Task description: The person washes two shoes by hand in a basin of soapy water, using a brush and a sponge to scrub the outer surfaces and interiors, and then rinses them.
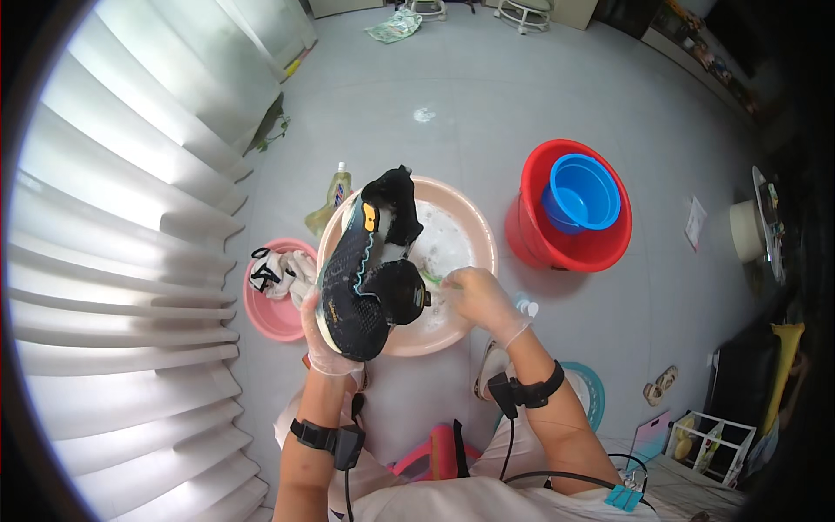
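Note:
A black knit sneaker (346, 287) with a pale sole and a wavy teal trim hangs tilted over a large pale-pink basin (484, 231). My left hand (318, 339), in a clear plastic glove, grips the shoe along its sole at the near end. Its opening faces right, with the padded black parts spread apart. Foamy water (447, 235) lies in the basin. Over the basin's right side, my gloved right hand (481, 301) has its fingers closed around a small green item (430, 276), mostly hidden and too unclear to name. That hand is just right of the shoe.
On the left, a small pink basin (287, 334) holds white shoes (287, 274) with black laces. A detergent pouch (336, 192) leans behind the large basin. At the right, a blue bucket (580, 196) sits inside a red one (522, 241). White curtains (130, 274) line the left.

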`<state>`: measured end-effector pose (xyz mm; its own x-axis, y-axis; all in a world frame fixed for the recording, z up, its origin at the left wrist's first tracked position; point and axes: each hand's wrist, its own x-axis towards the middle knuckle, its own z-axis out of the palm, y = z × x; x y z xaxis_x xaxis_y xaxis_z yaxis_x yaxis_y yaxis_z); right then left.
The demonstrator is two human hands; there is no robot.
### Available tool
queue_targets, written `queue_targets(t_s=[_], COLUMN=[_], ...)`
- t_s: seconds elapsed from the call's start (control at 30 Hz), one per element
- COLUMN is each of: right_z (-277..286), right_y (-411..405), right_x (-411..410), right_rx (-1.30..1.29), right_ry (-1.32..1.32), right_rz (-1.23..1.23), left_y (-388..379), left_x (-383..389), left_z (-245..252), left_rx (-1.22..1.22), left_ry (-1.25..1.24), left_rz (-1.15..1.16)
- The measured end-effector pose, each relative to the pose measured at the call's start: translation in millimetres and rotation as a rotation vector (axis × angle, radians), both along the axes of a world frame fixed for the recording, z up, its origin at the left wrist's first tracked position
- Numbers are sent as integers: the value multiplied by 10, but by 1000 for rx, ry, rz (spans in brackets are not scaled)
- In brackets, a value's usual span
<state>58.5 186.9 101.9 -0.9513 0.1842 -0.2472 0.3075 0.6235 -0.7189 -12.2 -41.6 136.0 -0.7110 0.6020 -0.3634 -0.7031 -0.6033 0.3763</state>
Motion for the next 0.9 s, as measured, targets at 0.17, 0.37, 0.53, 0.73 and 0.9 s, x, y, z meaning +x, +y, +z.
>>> queue_targets(t_s=[0.17, 0.37, 0.53, 0.73, 0.9], right_z=[-35, -14, 15, 156, 149], right_y=[72, 69, 64, 28, 93], right_x=[65, 69, 48, 23, 47], right_rx=[24, 60, 112, 169, 209], right_ry=[-64, -149, -114, -170, -157], right_rz=[29, 51, 66, 79, 58], left_y=[45, 49, 1, -8, -97], left_x=[3, -23, -52, -45, 53], left_z=[103, 106, -85, -22, 38], left_rx=[63, 23, 20, -9, -61], left_ry=[15, 5, -40, 4, -6], left_rz=[-18, -2, 53, 21, -50])
